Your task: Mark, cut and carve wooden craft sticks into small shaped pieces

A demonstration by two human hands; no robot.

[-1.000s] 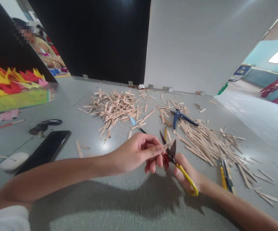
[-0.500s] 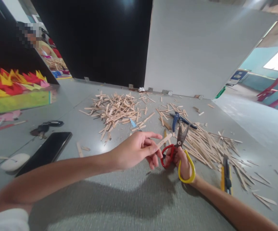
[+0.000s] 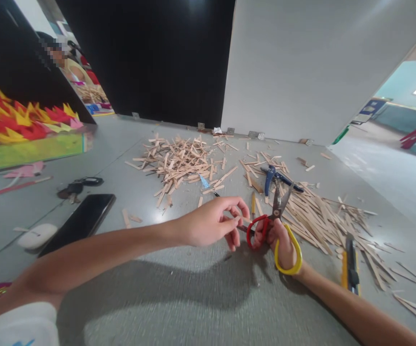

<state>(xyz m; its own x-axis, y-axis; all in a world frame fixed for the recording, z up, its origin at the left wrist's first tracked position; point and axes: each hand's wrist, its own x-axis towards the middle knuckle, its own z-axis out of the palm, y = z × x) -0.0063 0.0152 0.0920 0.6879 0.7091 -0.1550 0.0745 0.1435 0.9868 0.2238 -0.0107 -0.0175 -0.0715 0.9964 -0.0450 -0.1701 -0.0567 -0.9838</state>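
Observation:
My left hand (image 3: 213, 223) is curled with thumb and fingers close together. A wooden craft stick (image 3: 247, 220) shows as a short pale end at its fingertips, the rest hidden by the fingers. In my right hand (image 3: 283, 242) are scissors (image 3: 276, 212) with one red and one yellow handle loop, their blades apart and pointing away from me. Just beyond the blades lie dark blue pliers-like cutters (image 3: 271, 179). A dark pen-like rod (image 3: 244, 229) passes behind my left fingers. To the left is a heap of short stick pieces (image 3: 182, 161); longer sticks (image 3: 311, 216) spread to the right.
A yellow-and-black box cutter (image 3: 351, 269) lies near my right forearm. On the left are a phone (image 3: 80, 218), a white mouse-like object (image 3: 38, 236), keys (image 3: 74, 188) and a paper flame decoration (image 3: 31, 125). Black and white panels (image 3: 283, 72) stand behind. A person sits far left.
The stick in my left hand has turned, so less of it shows. My left fingers have curled in more. The whole view has shifted slightly; the scissors are still held with blades apart.

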